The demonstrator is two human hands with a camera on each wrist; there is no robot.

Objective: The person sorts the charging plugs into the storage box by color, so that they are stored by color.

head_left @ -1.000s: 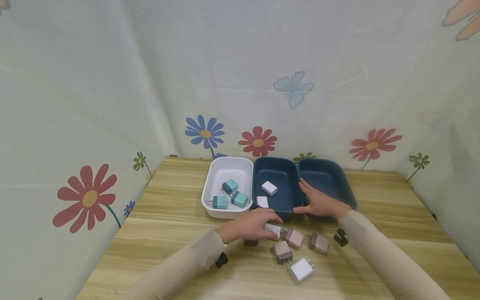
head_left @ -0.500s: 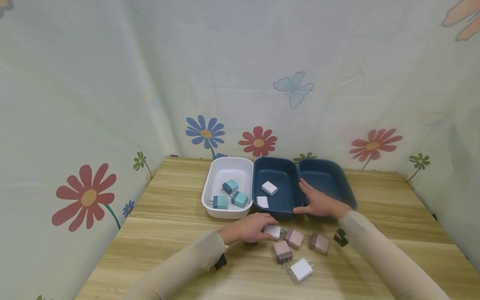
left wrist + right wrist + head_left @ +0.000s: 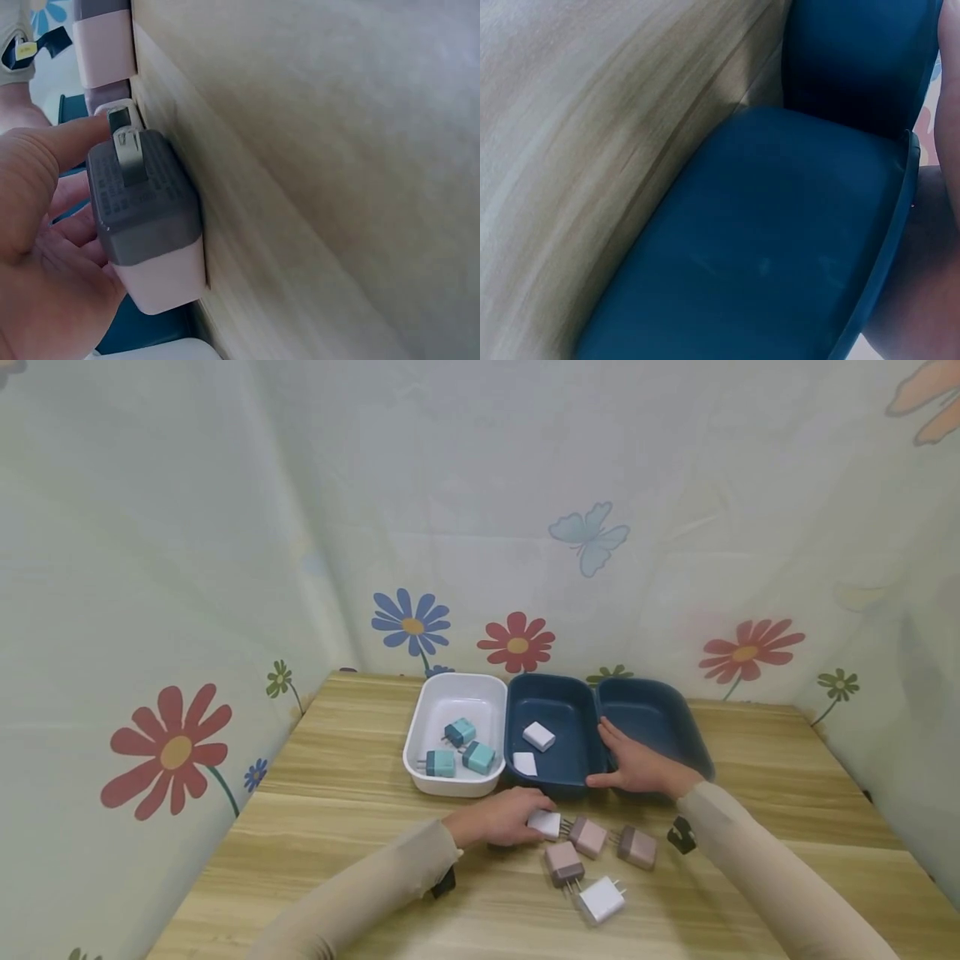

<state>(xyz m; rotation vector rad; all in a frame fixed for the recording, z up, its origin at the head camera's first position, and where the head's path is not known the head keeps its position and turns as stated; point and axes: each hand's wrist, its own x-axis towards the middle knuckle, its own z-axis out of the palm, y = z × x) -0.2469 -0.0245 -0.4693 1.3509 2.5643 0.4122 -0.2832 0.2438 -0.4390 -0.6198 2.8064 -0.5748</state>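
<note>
In the head view my left hand [image 3: 504, 817] reaches low over the table and pinches a white charger plug [image 3: 545, 824] between thumb and fingertips. The left wrist view shows a pink and grey charger plug [image 3: 150, 202] standing near the palm, with the thumb [image 3: 75, 142] reaching past it to the white one. My right hand [image 3: 643, 766] rests with fingers extended on the rims where the middle blue bin [image 3: 555, 782] meets the right blue bin [image 3: 693, 735]. Its thumb lies at the middle bin's front corner.
Pink charger plugs [image 3: 589, 837] and another white charger plug [image 3: 602, 900] lie on the wooden table [image 3: 337, 760] in front of the bins. A white bin [image 3: 454, 787] at left holds teal charger plugs [image 3: 478, 757]. Two white charger plugs [image 3: 538, 737] lie in the middle bin.
My left hand has lowered slightly, and its fingertips have closed in on the white charger plug. The right hand has stayed at the bin rims.
</note>
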